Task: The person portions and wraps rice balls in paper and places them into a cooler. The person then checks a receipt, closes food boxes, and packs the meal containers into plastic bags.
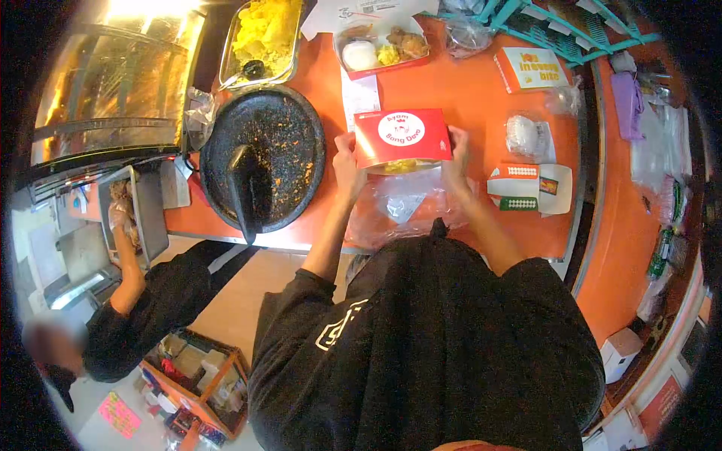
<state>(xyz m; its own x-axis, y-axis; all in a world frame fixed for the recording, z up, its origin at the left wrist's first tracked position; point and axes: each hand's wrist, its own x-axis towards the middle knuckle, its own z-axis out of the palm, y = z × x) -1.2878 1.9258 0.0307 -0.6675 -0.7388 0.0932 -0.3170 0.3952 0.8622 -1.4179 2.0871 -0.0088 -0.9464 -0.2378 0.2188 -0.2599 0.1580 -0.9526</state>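
Note:
Between my two hands is a red food box [368, 143] with a white oval label on its lid and some yellow food showing at its near edge. My left hand [348, 167] grips the box's left side, and my right hand [456, 161] grips its right side. Clear plastic bags [398, 204] lie just below the box, between my forearms. Beyond it, an open box [387, 66] holds white rice, yellow food and fried pieces. A paper slip [361, 98] lies between the two boxes.
Left of me sits a large stone mortar [289, 120] with a pestle [242, 188]. Behind it is a tray of yellow food [267, 34]. Wrapped rice [520, 135] and an open carton [553, 197] lie right. Another person [150, 301] reaches into a metal container [150, 210] at far left.

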